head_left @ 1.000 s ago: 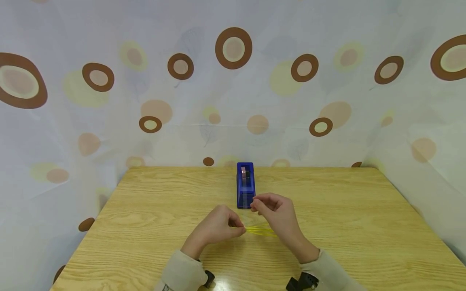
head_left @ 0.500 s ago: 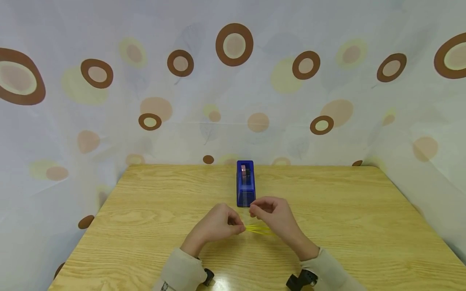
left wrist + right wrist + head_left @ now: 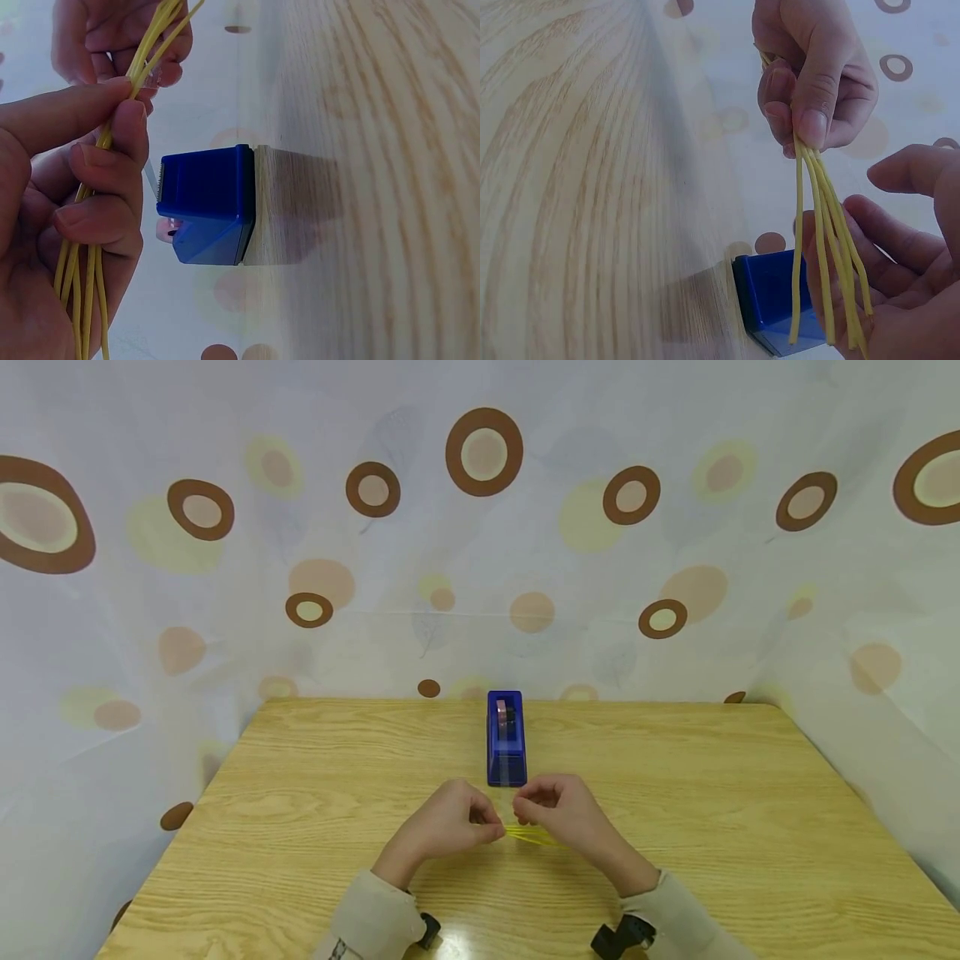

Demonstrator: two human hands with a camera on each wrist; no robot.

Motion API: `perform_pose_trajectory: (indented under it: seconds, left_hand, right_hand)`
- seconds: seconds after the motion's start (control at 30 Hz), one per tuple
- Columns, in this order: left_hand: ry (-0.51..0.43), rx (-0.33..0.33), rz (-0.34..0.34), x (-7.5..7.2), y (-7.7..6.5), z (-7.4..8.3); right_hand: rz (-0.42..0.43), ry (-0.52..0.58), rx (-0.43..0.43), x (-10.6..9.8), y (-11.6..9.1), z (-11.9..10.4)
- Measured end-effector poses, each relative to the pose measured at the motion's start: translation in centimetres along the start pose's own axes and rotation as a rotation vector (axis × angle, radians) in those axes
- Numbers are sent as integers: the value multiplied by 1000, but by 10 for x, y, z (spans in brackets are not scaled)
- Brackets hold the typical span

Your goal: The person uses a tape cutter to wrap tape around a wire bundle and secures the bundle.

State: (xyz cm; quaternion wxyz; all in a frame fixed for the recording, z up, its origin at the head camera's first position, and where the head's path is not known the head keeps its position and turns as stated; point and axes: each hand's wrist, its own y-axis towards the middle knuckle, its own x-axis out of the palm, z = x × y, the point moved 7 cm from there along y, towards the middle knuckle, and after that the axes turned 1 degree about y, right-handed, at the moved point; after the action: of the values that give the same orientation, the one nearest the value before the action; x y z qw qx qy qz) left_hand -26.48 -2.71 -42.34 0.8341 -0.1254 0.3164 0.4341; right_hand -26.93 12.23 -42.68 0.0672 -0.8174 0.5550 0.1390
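Note:
My left hand (image 3: 453, 822) pinches a bundle of thin yellow wires (image 3: 821, 214) between thumb and fingertips. Loose ends fan out toward my right hand (image 3: 562, 810), while the other ends run under my left fingers. A clear strip of tape (image 3: 505, 802) stretches from the blue tape dispenser (image 3: 506, 760) to the bundle. At its near end, the thumb and fingers of my right hand are curled close and appear to pinch it. Part of that contact is hidden. In the left wrist view, the tape end (image 3: 152, 76) glints against the wires.
A wood-grain table (image 3: 322, 777) lies under both hands, with the dispenser standing ahead of them. A pale curtain (image 3: 480, 552) with brown ring patterns rises behind and at the sides. Dark straps (image 3: 622, 937) sit around the wrists.
My right hand has moved down and nearer, from the dispenser's front toward the wire bundle, and the tape strip now reaches out from the dispenser. My left hand has stayed nearly still.

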Motion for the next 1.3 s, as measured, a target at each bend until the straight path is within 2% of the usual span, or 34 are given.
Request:
perform_pose_trajectory:
  seconds: [0.5,0.7,0.97,1.3]
  left_hand:
    - [-9,2,-4,4,3,-3]
    - [-10,-2,-1,3,3,-4]
    - [-8,-24,-2,3,2,-7]
    - [-14,-49,-2,3,2,-9]
  right_hand:
    - [-190,-97,15,7,-2,6]
    - [-250,-75,34,12,-3,6]
    - [-274,-33,37,18,-3,5]
    - [-230,-68,-19,18,-1,9]
